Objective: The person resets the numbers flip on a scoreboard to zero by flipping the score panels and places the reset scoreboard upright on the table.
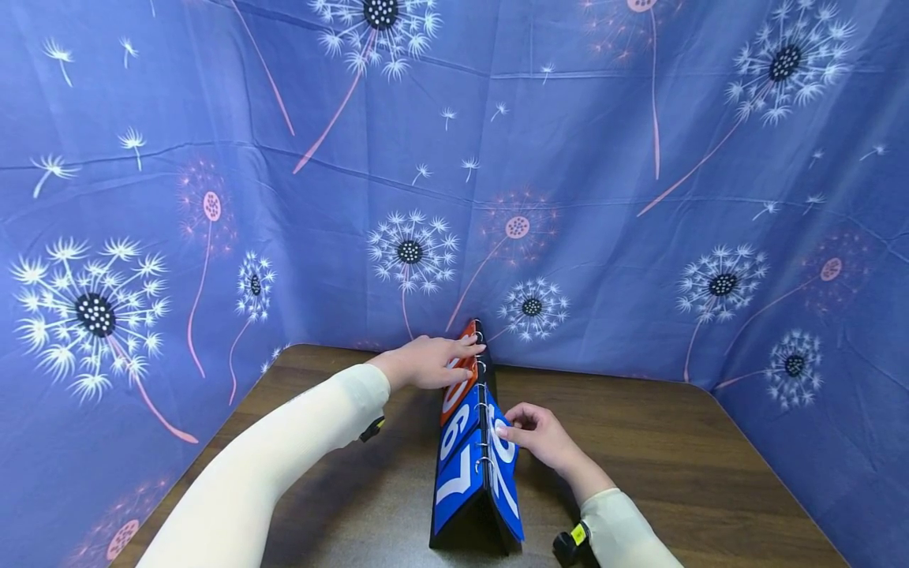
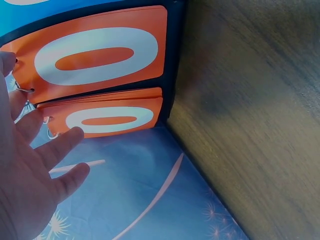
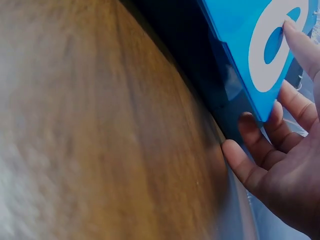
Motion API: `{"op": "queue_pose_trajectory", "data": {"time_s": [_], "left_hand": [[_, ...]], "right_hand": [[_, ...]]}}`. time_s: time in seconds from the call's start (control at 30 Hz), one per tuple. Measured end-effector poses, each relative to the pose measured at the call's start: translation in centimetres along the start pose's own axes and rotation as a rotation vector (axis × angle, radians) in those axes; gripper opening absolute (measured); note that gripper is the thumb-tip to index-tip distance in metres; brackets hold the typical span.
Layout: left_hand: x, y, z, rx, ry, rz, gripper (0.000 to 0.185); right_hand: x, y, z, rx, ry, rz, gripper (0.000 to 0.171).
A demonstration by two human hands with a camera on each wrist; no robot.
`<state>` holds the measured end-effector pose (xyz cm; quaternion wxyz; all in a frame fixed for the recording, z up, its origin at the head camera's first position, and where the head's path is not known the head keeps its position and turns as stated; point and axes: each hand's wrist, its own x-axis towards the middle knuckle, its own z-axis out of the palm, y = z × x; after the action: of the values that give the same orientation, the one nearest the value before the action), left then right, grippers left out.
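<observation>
A tabletop flip scoreboard (image 1: 485, 442) stands like a tent on the wooden table (image 1: 639, 457), its far end near the dandelion-print cloth (image 1: 604, 276). The right hand (image 1: 547, 438) pinches a blue number card (image 1: 501, 450) on the right-hand face, thumb over its white, rounded digit and fingertips behind the edge. The left hand (image 1: 428, 363) is loosely spread, grasping nothing, over the orange cards (image 2: 100, 62) (both visible ones read 0); its fingers seem to touch the ringed spine, though contact is hard to confirm.
</observation>
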<state>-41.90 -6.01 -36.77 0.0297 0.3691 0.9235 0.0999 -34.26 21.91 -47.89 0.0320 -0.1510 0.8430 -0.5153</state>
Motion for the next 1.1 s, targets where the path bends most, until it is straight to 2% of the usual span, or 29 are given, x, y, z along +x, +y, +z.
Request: {"op": "queue_pose_trajectory", "data": {"time_s": [0.27, 0.43, 0.7, 0.97, 1.1], "left_hand": [[0.0, 0.1, 0.0, 0.002, -0.005, 0.001, 0.062], [0.0, 0.0, 0.0, 0.017, 0.000, -0.002, 0.062], [0.1, -0.2, 0.0, 0.005, 0.006, 0.004, 0.062], [0.2, -0.4, 0.2, 0.004, -0.001, 0.003, 0.062], [0.2, -0.4, 0.2, -0.001, 0.001, 0.003, 0.062]], "right_hand": [[-0.2, 0.1, -0.5, 0.047, 0.012, 0.021, 0.030], [-0.2, 0.1, -0.8, 0.086, 0.001, 0.002, 0.030], [-0.2, 0.1, -1.1, 0.076, 0.060, 0.037, 0.028], [0.0, 0.4, -1.1, 0.053, 0.095, 0.017, 0.026], [-0.1, 0.1, -1.8, 0.070, 0.096, 0.031, 0.024]]}}
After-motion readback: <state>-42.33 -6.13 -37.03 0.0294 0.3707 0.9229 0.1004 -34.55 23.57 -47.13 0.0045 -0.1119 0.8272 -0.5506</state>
